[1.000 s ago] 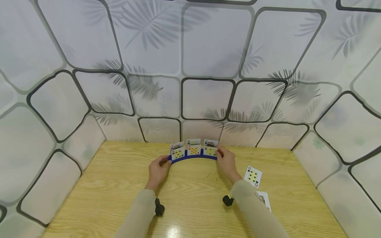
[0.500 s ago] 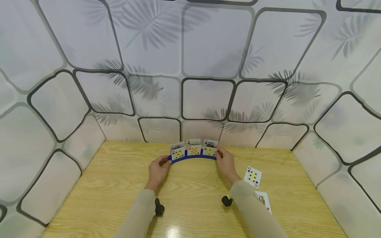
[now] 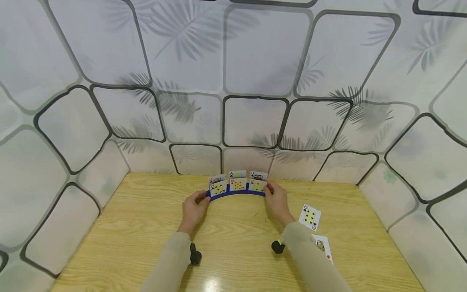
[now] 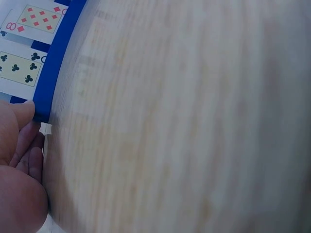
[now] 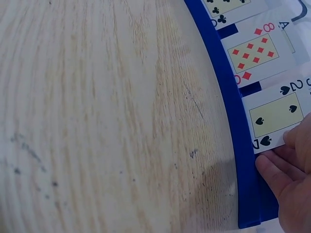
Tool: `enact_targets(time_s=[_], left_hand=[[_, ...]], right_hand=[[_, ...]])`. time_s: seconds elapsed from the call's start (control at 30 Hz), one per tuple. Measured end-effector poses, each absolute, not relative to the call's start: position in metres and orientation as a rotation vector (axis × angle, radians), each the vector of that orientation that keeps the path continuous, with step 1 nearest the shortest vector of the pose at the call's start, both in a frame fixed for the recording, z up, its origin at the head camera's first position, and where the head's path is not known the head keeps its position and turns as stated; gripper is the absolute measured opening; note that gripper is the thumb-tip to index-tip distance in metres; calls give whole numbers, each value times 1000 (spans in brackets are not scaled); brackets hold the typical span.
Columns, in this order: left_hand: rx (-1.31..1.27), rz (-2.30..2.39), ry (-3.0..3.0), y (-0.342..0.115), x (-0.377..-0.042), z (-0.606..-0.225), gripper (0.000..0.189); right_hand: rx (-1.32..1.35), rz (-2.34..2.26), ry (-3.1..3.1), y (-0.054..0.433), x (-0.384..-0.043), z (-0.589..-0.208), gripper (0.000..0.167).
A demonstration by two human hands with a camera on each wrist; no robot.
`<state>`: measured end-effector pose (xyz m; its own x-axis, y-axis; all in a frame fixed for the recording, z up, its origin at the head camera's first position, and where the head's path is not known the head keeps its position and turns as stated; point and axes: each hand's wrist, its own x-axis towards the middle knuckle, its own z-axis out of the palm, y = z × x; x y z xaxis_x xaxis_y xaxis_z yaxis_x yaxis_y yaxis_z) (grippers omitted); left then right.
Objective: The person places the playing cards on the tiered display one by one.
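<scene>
A curved blue plastic-looking card rack (image 5: 236, 126) stands on the yellowish wooden table (image 3: 233, 247); the left hand (image 3: 194, 209) pinches its left end, the right hand (image 3: 278, 201) pinches the white rectangular two-of-spades card (image 5: 275, 115) standing in its right section.

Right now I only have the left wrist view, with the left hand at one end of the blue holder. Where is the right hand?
Observer: The right hand is at the other end of the blue holder, touching the two of spades.
Operator: Understood. What stands behind the eight of diamonds?
Observer: An ace, its top showing above the front card in the head view.
Operator: Any cards lying on the table?
Observer: Two, near the right arm: a black number card and a picture card, the latter partly hidden by the right sleeve.
</scene>
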<state>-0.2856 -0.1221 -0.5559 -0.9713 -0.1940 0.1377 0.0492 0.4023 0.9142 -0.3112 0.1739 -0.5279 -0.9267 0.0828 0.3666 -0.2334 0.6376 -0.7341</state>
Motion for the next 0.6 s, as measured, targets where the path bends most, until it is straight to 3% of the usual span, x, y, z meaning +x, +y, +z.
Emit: enact_targets(time_s=[0.6], left_hand=[[116,-1589,-2437,-122,-286,-557,28]], right_hand=[[40,1308,-2522,185,-298,-519,27]])
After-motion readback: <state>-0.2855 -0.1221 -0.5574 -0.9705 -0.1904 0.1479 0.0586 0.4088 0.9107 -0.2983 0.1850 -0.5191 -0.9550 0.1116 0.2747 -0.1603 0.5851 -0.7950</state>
